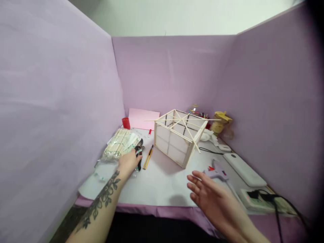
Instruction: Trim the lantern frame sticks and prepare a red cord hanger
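My left hand (128, 161) is at the black-handled cutters (139, 163) on the left of the table, its fingers closed around them and partly hidden. Right of the cutters lies a yellow craft knife (148, 158). A box-shaped frame of thin wooden sticks with white panels (172, 143) stands at the centre, with long sticks crossed over its top. My right hand (202, 189) is raised at the front right, fingers spread and holding nothing. Just behind it lies a lilac glue gun (218, 172).
Bagged sticks (117, 143), a red cup (126, 123), pink paper (143, 118) and a red-capped tube (150, 133) are at the left and back. On the right are a yellow-topped jar (218, 127), a long white case (244, 169) and a power strip (255, 201) with black cables.
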Demonstrator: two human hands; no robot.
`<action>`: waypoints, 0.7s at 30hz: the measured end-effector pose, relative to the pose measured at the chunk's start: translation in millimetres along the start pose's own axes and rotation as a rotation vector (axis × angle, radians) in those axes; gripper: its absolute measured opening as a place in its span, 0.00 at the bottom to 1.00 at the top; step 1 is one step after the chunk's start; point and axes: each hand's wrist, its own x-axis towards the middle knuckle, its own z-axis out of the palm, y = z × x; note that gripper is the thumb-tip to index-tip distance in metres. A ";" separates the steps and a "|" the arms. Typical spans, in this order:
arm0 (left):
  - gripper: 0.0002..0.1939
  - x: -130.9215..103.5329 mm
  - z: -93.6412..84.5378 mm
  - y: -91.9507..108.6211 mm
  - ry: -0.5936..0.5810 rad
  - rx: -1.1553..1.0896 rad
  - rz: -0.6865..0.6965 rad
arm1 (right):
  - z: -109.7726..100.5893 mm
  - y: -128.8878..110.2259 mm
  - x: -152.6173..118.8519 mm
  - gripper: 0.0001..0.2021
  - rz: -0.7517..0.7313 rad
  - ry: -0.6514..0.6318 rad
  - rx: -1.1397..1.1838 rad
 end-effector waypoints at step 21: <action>0.14 -100.1 -1.9 -80.9 -0.093 0.099 0.191 | -26.2 39.8 26.4 0.18 0.132 -0.004 0.007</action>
